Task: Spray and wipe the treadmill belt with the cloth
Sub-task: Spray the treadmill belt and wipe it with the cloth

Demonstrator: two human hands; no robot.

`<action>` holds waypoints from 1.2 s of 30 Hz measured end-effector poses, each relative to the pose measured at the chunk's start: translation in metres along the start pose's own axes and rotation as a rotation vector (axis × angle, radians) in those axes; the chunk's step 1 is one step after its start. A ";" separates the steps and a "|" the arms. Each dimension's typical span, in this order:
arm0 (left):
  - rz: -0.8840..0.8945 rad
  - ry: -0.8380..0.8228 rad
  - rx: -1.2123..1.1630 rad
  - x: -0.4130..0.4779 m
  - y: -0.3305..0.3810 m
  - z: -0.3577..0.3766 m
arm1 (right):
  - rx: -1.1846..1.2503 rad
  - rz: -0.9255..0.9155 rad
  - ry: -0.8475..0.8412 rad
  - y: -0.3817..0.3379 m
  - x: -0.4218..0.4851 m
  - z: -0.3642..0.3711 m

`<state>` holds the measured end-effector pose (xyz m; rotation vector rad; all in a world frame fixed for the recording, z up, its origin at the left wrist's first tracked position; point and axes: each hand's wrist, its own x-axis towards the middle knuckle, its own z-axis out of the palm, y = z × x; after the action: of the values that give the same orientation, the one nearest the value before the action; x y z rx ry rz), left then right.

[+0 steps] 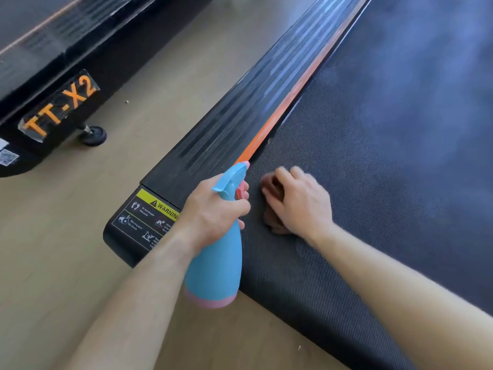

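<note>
head view. treadmill belt (386, 196): dark textured band filling the right of the view, its long axis running from the near edge away toward the upper right; a pale haze lies over its far part, and whether that is spray or glare cannot be told. side rail (234, 124): ribbed black step along the belt's left edge, parallel to it, with an orange strip (282, 116) between the two. floor (66, 249): tan boards left of the rail. second machine (53, 108): well apart at the upper left, across the floor. spray bottle (216, 265): blue with a pink base, held roughly upright over the seam of rail and belt, nozzle aimed away along the belt's left margin. left hand (213, 212): wrapped round the bottle's neck, fingers (244, 206) closed around the neck at the pink trigger. right hand (304, 201): on the belt just right of the bottle, near the belt's near-left corner and the nearer of the two to the open belt; its fingers (282, 177) are bent over a bunched brown cloth (273, 189), holding it down against the belt. warning label (149, 212): on the rail's near end. judgement: nearly the whole belt lies ahead and to the right of the cloth, so the coming wipe would run away from the body along the long axis
</note>
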<state>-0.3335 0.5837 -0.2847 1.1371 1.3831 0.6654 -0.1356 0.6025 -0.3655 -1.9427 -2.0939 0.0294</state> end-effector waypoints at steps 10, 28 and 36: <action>-0.022 -0.018 -0.011 -0.002 0.001 -0.004 | 0.002 0.245 -0.003 -0.003 0.086 0.015; -0.017 0.003 0.091 -0.013 0.003 -0.009 | 0.054 -0.138 -0.045 -0.026 -0.020 -0.004; 0.005 -0.025 0.101 -0.017 0.003 0.004 | 0.011 0.254 -0.038 0.035 0.037 -0.006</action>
<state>-0.3312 0.5685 -0.2754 1.2256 1.4062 0.5885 -0.1020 0.6413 -0.3602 -2.2048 -1.8517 0.1307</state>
